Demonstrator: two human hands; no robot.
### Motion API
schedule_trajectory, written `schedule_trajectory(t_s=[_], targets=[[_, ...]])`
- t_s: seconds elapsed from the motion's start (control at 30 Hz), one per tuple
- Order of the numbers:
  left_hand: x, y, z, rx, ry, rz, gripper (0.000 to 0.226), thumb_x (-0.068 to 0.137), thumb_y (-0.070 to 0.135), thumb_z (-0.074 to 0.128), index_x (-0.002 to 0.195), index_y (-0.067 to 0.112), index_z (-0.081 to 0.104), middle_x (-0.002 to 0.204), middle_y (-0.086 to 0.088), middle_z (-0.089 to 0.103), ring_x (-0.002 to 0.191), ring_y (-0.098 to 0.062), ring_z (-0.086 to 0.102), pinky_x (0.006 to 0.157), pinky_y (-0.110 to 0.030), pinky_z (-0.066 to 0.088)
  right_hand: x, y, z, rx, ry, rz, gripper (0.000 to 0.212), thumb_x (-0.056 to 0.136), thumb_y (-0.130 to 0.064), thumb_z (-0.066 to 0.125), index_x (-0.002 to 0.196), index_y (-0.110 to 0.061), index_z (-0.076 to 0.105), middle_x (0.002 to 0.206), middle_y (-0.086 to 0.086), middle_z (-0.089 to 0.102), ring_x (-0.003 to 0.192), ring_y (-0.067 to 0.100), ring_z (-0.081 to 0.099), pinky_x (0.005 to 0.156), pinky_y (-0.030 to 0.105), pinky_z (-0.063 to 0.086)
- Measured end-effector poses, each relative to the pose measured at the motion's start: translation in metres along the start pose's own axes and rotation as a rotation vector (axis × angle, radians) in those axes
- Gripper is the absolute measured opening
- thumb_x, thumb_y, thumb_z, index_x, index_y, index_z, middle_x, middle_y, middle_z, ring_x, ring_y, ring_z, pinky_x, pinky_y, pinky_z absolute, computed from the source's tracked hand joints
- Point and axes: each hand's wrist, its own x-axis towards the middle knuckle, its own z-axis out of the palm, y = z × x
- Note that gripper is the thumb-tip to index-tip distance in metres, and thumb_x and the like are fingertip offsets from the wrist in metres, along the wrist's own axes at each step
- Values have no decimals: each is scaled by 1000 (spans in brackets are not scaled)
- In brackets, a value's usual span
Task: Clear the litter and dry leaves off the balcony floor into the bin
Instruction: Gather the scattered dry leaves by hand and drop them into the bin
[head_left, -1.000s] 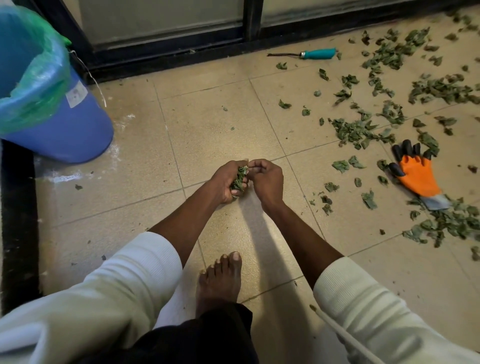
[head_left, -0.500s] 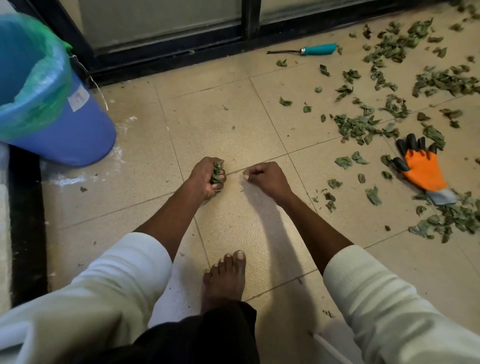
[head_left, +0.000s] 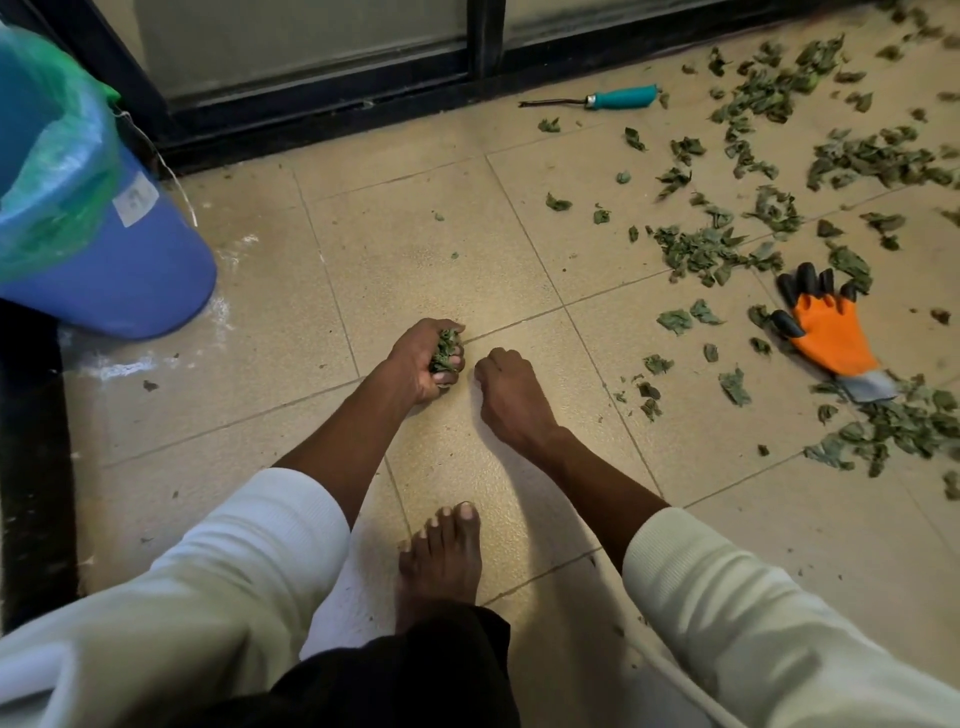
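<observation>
My left hand (head_left: 422, 361) grips a wad of green dry leaves (head_left: 445, 351) low over the tiled floor, at the middle of the view. Just to its right, my right hand (head_left: 506, 387) is curled into a loose fist with nothing visible in it. The blue bin (head_left: 130, 270) with a green liner (head_left: 57, 156) stands at the far left, well apart from both hands. Several dry leaves (head_left: 711, 254) lie scattered over the tiles on the right side.
An orange glove with black fingertips (head_left: 831, 332) lies on the floor at the right among leaves. A teal-handled hand tool (head_left: 618, 98) lies by the dark door frame (head_left: 322, 109) at the back. My bare foot (head_left: 441, 561) stands below the hands.
My hands were together around the leaf wad; they have since parted. The left hand kept the leaves and drew left and nearer, and the right hand let go.
</observation>
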Motion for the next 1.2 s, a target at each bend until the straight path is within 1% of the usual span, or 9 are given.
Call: schedule_trajectory(t_s=[0.17, 0.37, 0.57, 0.7, 0.8, 0.9, 0.97, 1.07, 1.2], targets=[[5, -3, 25, 127, -69, 2, 20, 94, 23, 52, 77, 11, 54, 52, 1, 41, 34, -8, 34, 30, -13, 16, 8, 0, -29, 664, 226, 627, 17, 94, -4, 51, 84, -14, 60, 93, 8, 63, 87, 19, 57, 76, 29, 43], [15, -20, 82, 219, -151, 16, 22, 96, 21, 54, 77, 10, 56, 61, -4, 52, 32, -9, 40, 29, -10, 21, -4, 14, -57, 641, 262, 722, 18, 95, -4, 51, 98, -3, 69, 96, 7, 63, 86, 16, 58, 75, 24, 41], [23, -47, 131, 341, -83, 34, 8, 88, 14, 55, 87, 8, 61, 59, -7, 51, 33, -14, 41, 33, -11, 24, -27, 51, -77, 666, 359, 848, 15, 84, 1, 60, 85, -3, 75, 80, 8, 70, 74, 17, 62, 68, 24, 44], [25, -57, 153, 306, -99, 8, 14, 89, 9, 50, 75, 10, 52, 58, -5, 44, 33, -12, 35, 32, -11, 20, -39, 85, -98, 657, 376, 800, 7, 78, -5, 72, 74, -10, 71, 73, 3, 68, 67, 14, 60, 65, 27, 48], [27, -62, 162, 252, -64, -4, 21, 90, 14, 55, 71, 14, 46, 57, -4, 43, 34, -13, 36, 32, -13, 19, -47, 125, -109, 560, 415, 825, 6, 89, -20, 66, 89, -20, 72, 100, 7, 72, 93, 20, 65, 84, 28, 50], [32, -59, 166, 197, -37, 11, 22, 90, 16, 57, 71, 15, 46, 56, -4, 44, 35, -13, 38, 32, -13, 19, -58, 144, -114, 557, 111, 802, 60, 95, -43, 59, 144, -12, 45, 149, 11, 45, 133, 25, 45, 110, 30, 34], [37, -56, 169, 170, -33, 2, 23, 91, 17, 56, 70, 16, 46, 51, -3, 45, 37, -13, 37, 32, -13, 19, -65, 148, -105, 497, -89, 684, 82, 92, -51, 61, 154, -9, 27, 159, 15, 26, 144, 28, 30, 119, 41, 25], [42, -53, 172, 145, -42, -13, 23, 91, 18, 54, 70, 17, 45, 50, -2, 44, 35, -13, 37, 31, -14, 19, -76, 144, -83, 195, -251, 435, 86, 88, -58, 54, 153, -8, 28, 160, 21, 18, 148, 37, 16, 120, 52, 16], [46, -51, 174, 158, -52, -26, 25, 92, 18, 54, 70, 17, 42, 49, -1, 41, 33, -12, 37, 30, -14, 19, -93, 138, -68, 11, -316, 120, 63, 92, -10, 49, 152, -7, 32, 159, 28, 17, 146, 46, 14, 116, 63, 15]])
